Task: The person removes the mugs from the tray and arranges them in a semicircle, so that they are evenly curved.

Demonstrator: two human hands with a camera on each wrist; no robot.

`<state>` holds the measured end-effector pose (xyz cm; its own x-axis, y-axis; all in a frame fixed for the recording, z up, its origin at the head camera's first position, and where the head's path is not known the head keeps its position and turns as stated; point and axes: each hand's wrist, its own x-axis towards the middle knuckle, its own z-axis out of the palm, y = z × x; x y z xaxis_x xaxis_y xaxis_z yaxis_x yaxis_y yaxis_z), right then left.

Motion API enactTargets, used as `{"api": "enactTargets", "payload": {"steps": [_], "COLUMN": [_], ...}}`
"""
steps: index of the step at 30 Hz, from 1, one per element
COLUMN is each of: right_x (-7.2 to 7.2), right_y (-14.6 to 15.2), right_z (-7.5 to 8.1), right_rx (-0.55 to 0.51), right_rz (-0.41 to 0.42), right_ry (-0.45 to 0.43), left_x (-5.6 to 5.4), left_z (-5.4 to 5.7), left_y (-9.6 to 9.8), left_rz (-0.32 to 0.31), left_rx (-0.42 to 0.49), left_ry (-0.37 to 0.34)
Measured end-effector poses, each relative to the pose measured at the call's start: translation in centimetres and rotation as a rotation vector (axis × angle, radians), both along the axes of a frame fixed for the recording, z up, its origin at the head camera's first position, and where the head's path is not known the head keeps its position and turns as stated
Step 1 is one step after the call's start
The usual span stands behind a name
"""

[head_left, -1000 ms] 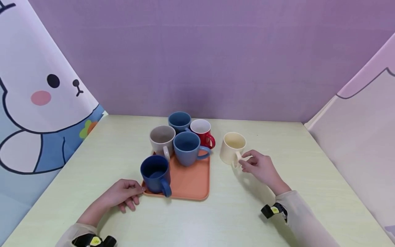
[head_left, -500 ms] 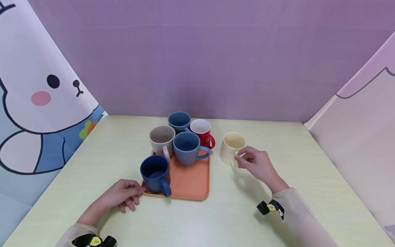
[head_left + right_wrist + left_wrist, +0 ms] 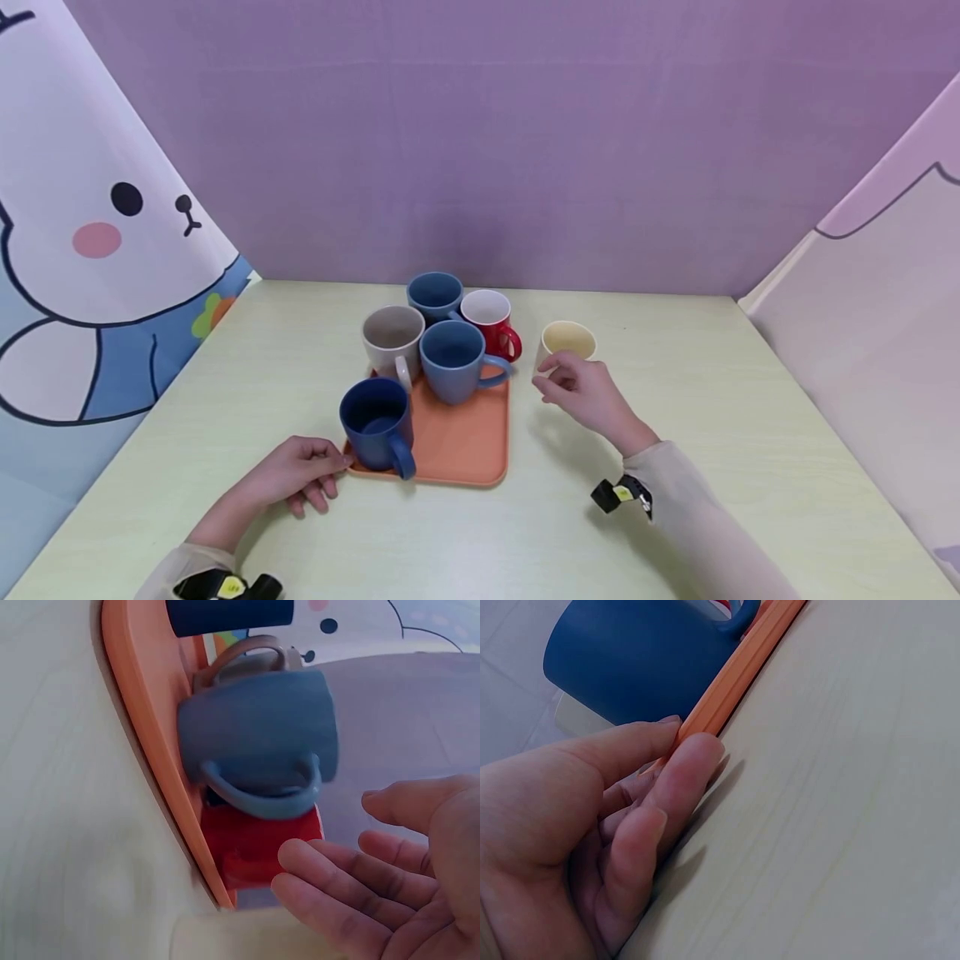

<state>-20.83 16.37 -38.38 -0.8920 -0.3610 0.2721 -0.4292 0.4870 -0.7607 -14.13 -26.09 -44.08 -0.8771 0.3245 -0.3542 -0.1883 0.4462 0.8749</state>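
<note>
Pale tabletop bears an orange, round-cornered tray.

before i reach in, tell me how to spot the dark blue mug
On the pale table, find the orange tray. The dark blue mug stands upright at the tray's near left corner, beside the person's left hand. It is the darkest mug there and the nearest to the viewer.

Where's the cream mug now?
In the head view, the cream mug stands on the table, right of the orange tray and red mug, partly behind the right hand.
</note>
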Motion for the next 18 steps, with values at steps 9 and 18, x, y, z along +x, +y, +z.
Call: {"api": "enactTargets", "payload": {"steps": [9, 18], "right_x": [-1.4, -2.3], "right_y": [-2.4, -3.7], "right_z": [-0.9, -2.1], "right_rx": [0.039, 0.025], "right_rz": [0.052, 0.019], "right_ry": [-0.015, -0.035], "left_x": [0.0, 0.0], "left_z": [0.0, -0.1], "left_y": [0.0, 0.0], "left_rz": [-0.001, 0.002], "left_rx": [0.000, -0.002], "left_ry": [-0.003, -0.001]}}
